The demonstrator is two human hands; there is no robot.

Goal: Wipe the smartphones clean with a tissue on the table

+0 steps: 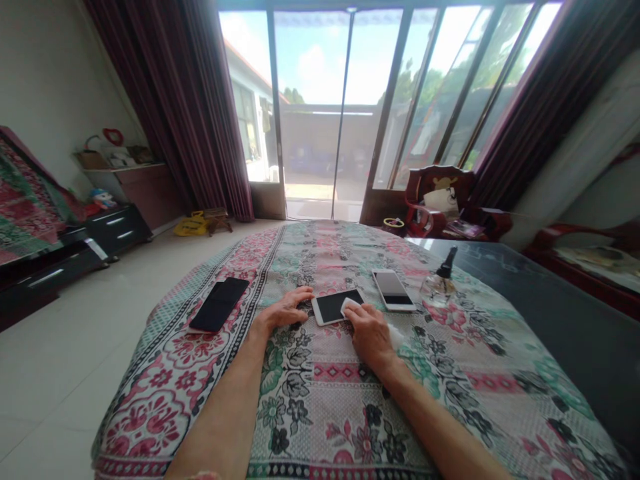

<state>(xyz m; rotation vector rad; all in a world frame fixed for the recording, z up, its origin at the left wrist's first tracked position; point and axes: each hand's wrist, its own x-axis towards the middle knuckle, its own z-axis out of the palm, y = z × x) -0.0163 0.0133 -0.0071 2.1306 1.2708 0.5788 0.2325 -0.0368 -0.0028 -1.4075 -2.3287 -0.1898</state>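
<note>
Clear bottle [439, 290] with a black top stands near the surface's [345, 417] right edge, can't really make out what's in it. The phone [327, 309] lies flat around mid-surface, well in from the left and right edges: white frame, black screen, sitting a bit skewed. Right hand [371, 335] has its fingers closed on a white wipe [346, 304] against the screen. Left hand's [287, 309] loosely open, nothing in it, right beside the phone's left end.

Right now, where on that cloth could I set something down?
The cloth is bare beyond the middle phone, toward the doorway, and right of the right forearm, nearer than the bottle. It's crowded around that phone: left hand, right hand, wipe, another white phone.
</note>
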